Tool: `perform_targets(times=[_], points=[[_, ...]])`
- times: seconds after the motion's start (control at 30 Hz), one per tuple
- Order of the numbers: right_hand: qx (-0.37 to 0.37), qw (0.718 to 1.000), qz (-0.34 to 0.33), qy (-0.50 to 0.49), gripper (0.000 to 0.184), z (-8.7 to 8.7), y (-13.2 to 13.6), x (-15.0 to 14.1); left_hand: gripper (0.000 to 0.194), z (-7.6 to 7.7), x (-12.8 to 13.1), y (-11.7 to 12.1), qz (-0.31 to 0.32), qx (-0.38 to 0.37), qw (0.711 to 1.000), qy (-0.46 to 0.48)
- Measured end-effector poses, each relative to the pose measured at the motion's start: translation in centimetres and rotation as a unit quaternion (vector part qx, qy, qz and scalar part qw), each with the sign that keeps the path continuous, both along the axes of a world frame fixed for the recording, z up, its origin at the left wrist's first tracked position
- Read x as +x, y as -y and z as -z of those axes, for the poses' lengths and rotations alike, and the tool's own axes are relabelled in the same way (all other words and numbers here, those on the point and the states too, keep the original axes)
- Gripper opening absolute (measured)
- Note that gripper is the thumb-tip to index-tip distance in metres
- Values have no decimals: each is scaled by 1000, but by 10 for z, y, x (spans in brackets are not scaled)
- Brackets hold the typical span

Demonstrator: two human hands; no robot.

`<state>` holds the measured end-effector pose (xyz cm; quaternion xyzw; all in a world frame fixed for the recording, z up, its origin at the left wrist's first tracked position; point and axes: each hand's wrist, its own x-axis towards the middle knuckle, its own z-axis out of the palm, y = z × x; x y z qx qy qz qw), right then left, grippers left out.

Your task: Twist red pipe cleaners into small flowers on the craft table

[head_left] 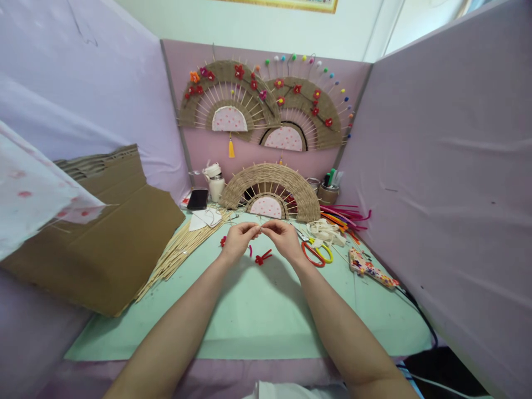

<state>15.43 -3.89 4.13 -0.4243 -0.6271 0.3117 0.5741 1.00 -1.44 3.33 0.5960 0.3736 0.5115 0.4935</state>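
Observation:
Above the middle of the green tabletop [266,321], my left hand [240,239] and my right hand [284,237] meet at the fingertips. Both are closed in a pinch; whatever sits between the fingers is too small to make out. Just below them on the table lies a red pipe-cleaner flower [261,259] with a short stem. Another red flower [223,241] is partly covered by my left hand, and a magenta pipe-cleaner piece [250,251] rests beside it. Behind my hands stands a twine-woven fan [270,173] with a spotted fabric centre.
Scissors with red and yellow handles [318,254], white fabric strips [326,233], pipe cleaners [344,215] and a floral glue gun [372,269] lie right. Thin bamboo sticks [183,249] and cardboard [120,238] are left. A bottle [216,183], phone [198,199] and pen holder [328,193] stand behind.

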Motion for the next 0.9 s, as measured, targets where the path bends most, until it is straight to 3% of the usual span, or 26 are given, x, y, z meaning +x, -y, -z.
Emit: perform_targets(times=[0.17, 0.27, 0.43, 0.57, 0.77, 0.9], points=[[6, 999, 12, 42, 16, 2, 0, 0, 17, -6, -3, 4, -64, 119, 976, -172], [-14, 999, 15, 38, 15, 4, -2, 1, 18, -7, -4, 6, -79, 161, 957, -228], [-104, 988, -28, -112, 16, 5, -6, 7, 18, -5, -4, 8, -68, 221, 952, -199], [-138, 972, -75, -176, 17, 3, -5, 8, 17, 0, -3, 9, -80, 282, 935, -201], [-176, 956, -119, -202, 21, 1, -3, 6, 19, 4, -4, 6, -120, 441, 853, -252], [-197, 946, -135, -220, 21, -1, -1, 6, 19, 3, -5, 7, -130, 490, 817, -274]])
